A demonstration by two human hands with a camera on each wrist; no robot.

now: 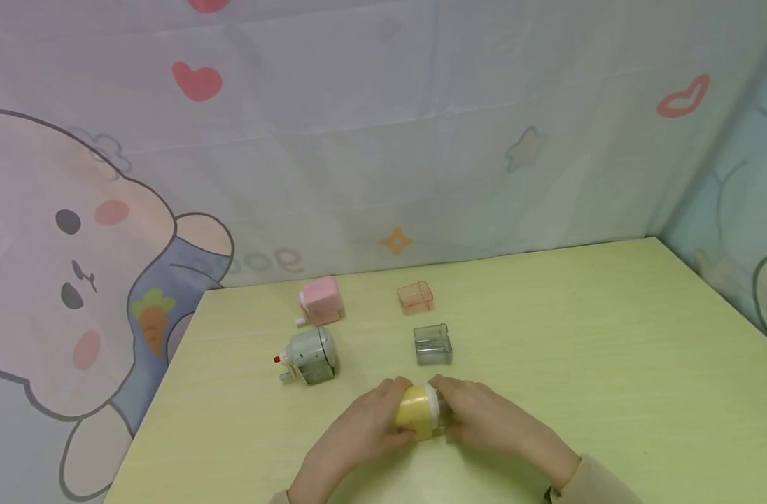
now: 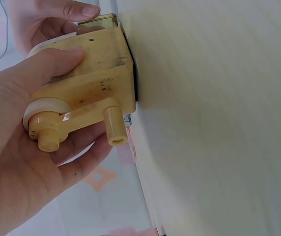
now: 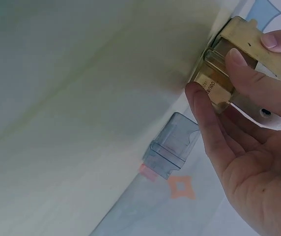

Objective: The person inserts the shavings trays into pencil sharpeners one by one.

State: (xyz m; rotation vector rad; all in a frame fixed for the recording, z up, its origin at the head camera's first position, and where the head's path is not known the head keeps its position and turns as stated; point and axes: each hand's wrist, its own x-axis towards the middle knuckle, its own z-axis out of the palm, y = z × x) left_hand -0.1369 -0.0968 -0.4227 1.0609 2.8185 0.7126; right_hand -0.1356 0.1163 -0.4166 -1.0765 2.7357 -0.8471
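A cartoon animal (image 1: 37, 266), printed on the backdrop (image 1: 358, 140), is seen at nine o'clock in the head view. On the pale yellow-green table (image 1: 579, 336), the grey sharpener (image 1: 308, 355) is set at ten o'clock from the yellow sharpener (image 1: 413, 409), its red-tipped end pointed toward nine. The pink sharpener (image 1: 322, 301) is placed just beyond the grey one, between ten and eleven o'clock, its handle turned toward eight. The yellow sharpener, positioned near six o'clock in the head view, is gripped from its nine o'clock side by the left hand (image 1: 374, 420), the thumb pressed on one face and the fingers curled around the opposite side. Its crank (image 2: 113, 123) is shown in the left wrist view on the end nearest that wrist. The orange drawer (image 1: 415, 299), see-through, is seen at twelve o'clock from the yellow sharpener, with the grey drawer (image 1: 432, 345) placed nearer, between twelve and one. At the three o'clock end, the yellow drawer (image 3: 214, 91), marked with small dark lettering, is pinched between the thumb and fingers of the right hand (image 1: 484, 416); whether it is fully seated cannot be told. A heart outline (image 1: 684, 96) is printed at two o'clock on the backdrop
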